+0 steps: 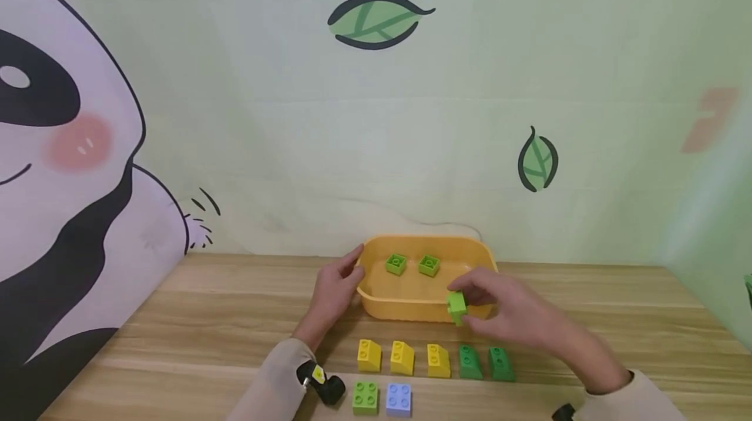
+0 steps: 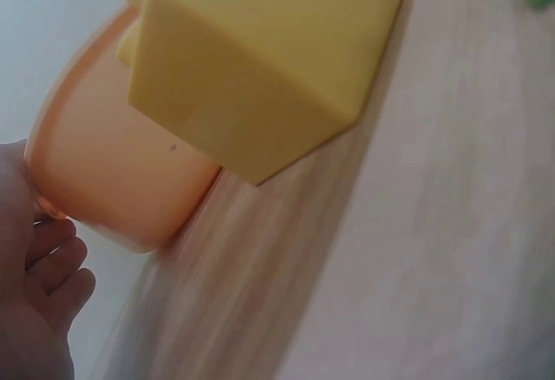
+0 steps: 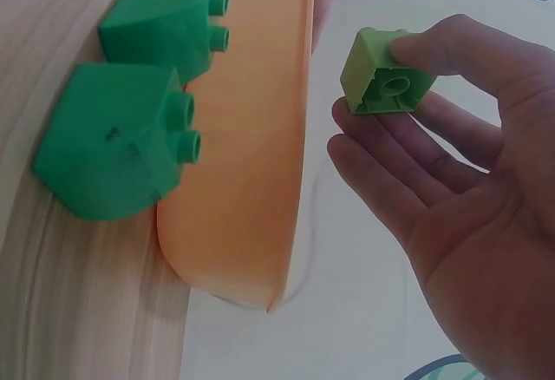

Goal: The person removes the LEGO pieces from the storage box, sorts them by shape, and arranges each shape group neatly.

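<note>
A yellow-orange tray [image 1: 405, 307] [image 2: 104, 172] [image 3: 243, 180] stands on the wooden table with two light green bricks [image 1: 396, 264] [image 1: 429, 265] inside. My right hand [image 1: 499, 310] [image 3: 451, 180] pinches a third light green brick [image 1: 456, 305] [image 3: 381, 72] between thumb and fingers, just above the tray's front right rim. My left hand [image 1: 337, 284] [image 2: 39, 285] holds the tray's left end, thumb at the rim. In front of the tray lie three yellow slope bricks [image 1: 402, 358] [image 2: 251, 59] and two dark green slope bricks [image 1: 485, 363] [image 3: 130, 137].
A light green square brick [image 1: 365, 397] and a pale blue one [image 1: 399, 399] lie nearest the table's front edge. The wall with panda and leaf pictures [image 1: 376, 19] rises right behind the table. Bare wood [image 1: 194, 329] stretches left and right of the bricks.
</note>
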A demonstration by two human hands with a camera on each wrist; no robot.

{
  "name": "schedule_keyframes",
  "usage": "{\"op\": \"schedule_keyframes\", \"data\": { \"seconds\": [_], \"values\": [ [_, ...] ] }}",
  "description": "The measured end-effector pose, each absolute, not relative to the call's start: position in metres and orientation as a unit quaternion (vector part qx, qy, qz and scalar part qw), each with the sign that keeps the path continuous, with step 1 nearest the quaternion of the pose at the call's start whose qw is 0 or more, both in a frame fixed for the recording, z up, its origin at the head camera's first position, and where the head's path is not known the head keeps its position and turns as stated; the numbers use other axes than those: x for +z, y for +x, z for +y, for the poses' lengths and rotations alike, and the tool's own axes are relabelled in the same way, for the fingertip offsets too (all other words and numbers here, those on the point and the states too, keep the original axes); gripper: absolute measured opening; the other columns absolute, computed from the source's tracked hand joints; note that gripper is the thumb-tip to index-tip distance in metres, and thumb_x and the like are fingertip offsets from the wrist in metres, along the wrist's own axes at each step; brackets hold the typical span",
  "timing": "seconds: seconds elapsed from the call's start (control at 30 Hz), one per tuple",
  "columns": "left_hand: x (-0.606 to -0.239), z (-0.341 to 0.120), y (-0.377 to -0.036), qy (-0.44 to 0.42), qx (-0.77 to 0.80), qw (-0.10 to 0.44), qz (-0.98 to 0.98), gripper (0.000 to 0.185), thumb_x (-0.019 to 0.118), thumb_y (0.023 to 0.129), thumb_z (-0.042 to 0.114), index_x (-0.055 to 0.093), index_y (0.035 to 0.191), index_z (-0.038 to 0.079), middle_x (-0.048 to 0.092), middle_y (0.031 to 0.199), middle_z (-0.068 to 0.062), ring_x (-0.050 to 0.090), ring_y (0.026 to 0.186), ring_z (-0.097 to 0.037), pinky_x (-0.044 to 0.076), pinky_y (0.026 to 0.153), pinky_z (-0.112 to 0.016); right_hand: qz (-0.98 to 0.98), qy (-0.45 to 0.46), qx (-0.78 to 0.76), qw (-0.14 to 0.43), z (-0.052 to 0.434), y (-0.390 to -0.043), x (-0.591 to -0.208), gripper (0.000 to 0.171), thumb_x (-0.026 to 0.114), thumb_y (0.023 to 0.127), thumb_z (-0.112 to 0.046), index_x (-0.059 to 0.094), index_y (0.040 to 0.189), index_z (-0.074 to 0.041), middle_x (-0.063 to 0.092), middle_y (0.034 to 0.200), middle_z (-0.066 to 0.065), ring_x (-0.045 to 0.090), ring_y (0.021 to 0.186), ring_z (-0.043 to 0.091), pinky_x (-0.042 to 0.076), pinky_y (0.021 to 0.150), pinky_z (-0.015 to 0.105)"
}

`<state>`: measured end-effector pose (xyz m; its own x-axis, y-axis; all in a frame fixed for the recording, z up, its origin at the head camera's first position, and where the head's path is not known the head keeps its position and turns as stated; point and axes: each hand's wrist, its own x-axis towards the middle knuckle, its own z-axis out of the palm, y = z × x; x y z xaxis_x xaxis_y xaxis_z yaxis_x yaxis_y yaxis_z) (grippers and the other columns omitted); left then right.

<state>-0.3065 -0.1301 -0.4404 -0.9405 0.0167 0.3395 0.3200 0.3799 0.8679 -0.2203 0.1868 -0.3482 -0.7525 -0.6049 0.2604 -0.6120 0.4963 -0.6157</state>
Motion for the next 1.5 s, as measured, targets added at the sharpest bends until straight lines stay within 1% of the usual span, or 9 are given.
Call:
{"op": "schedule_keyframes", "data": {
  "seconds": [0.1,0.27,0.4,0.67,1.0,1.13,1.27,1.4,1.5],
  "values": [
    [-0.440,-0.130,-0.307,-0.101,-0.552,0.137,-0.816,0.050,0.059,0.101,0.009,0.059,0.150,0.004,0.059,0.150,-0.013,0.056,0.138,-0.031,0.048,0.112,-0.049,-0.861,0.365,0.353,-0.002,0.186,-0.220,-0.349,0.041,0.079,0.092,-0.008,0.068,0.131,-0.005,0.070,0.123,0.002,0.068,0.107,0.018,0.061,0.093,0.042],
    [-0.439,-0.129,-0.307,-0.095,-0.555,0.134,-0.816,0.050,0.059,0.101,0.010,0.059,0.151,0.005,0.058,0.151,-0.011,0.056,0.139,-0.030,0.047,0.112,-0.048,-0.861,0.369,0.350,-0.022,0.183,-0.219,-0.349,0.038,0.078,0.093,-0.014,0.071,0.130,-0.006,0.070,0.121,-0.002,0.067,0.105,0.016,0.061,0.091,0.041],
    [-0.439,-0.129,-0.307,-0.089,-0.554,0.132,-0.817,0.050,0.060,0.101,0.011,0.059,0.151,0.007,0.058,0.151,-0.010,0.056,0.138,-0.029,0.047,0.112,-0.047,-0.858,0.359,0.365,-0.044,0.181,-0.217,-0.349,0.038,0.078,0.094,-0.015,0.069,0.129,-0.004,0.069,0.122,0.000,0.067,0.107,0.019,0.061,0.093,0.042],
    [-0.439,-0.129,-0.307,-0.084,-0.559,0.126,-0.815,0.050,0.059,0.102,0.011,0.058,0.152,0.007,0.057,0.153,-0.010,0.055,0.140,-0.030,0.047,0.112,-0.048,-0.854,0.340,0.384,-0.086,0.175,-0.213,-0.347,0.036,0.079,0.094,-0.014,0.066,0.126,-0.005,0.069,0.119,-0.001,0.067,0.106,0.020,0.060,0.092,0.034],
    [-0.438,-0.129,-0.306,-0.083,-0.560,0.125,-0.815,0.051,0.059,0.102,0.011,0.058,0.152,0.007,0.057,0.153,-0.010,0.054,0.141,-0.030,0.046,0.113,-0.048,-0.860,0.357,0.356,-0.075,0.174,-0.212,-0.351,0.039,0.078,0.094,-0.019,0.069,0.131,-0.008,0.069,0.122,-0.005,0.064,0.103,0.014,0.058,0.093,0.032],
    [-0.438,-0.129,-0.306,-0.083,-0.560,0.126,-0.815,0.051,0.059,0.102,0.011,0.058,0.152,0.006,0.057,0.153,-0.011,0.054,0.140,-0.030,0.046,0.113,-0.048,-0.863,0.349,0.355,-0.088,0.173,-0.210,-0.351,0.038,0.079,0.094,-0.020,0.068,0.128,-0.009,0.069,0.121,-0.006,0.066,0.106,0.016,0.058,0.095,0.034],
    [-0.439,-0.130,-0.306,-0.087,-0.557,0.126,-0.816,0.050,0.059,0.102,0.010,0.058,0.152,0.005,0.057,0.153,-0.011,0.054,0.140,-0.030,0.046,0.113,-0.048,-0.864,0.340,0.357,-0.105,0.172,-0.209,-0.351,0.036,0.080,0.094,-0.018,0.066,0.126,-0.008,0.069,0.120,-0.005,0.068,0.109,0.018,0.059,0.095,0.036],
    [-0.439,-0.130,-0.306,-0.090,-0.558,0.123,-0.816,0.050,0.059,0.102,0.010,0.058,0.152,0.005,0.057,0.153,-0.011,0.054,0.141,-0.030,0.046,0.113,-0.048,-0.861,0.332,0.366,-0.121,0.171,-0.208,-0.353,0.036,0.081,0.093,-0.015,0.066,0.124,-0.008,0.070,0.118,-0.004,0.068,0.109,0.019,0.059,0.095,0.036],
    [-0.439,-0.130,-0.306,-0.090,-0.558,0.124,-0.816,0.050,0.059,0.102,0.010,0.058,0.152,0.005,0.057,0.152,-0.011,0.054,0.140,-0.029,0.046,0.114,-0.048,-0.861,0.327,0.367,-0.127,0.170,-0.206,-0.353,0.036,0.082,0.092,-0.015,0.067,0.124,-0.011,0.070,0.117,-0.007,0.068,0.108,0.017,0.059,0.095,0.036]
  ]
}}
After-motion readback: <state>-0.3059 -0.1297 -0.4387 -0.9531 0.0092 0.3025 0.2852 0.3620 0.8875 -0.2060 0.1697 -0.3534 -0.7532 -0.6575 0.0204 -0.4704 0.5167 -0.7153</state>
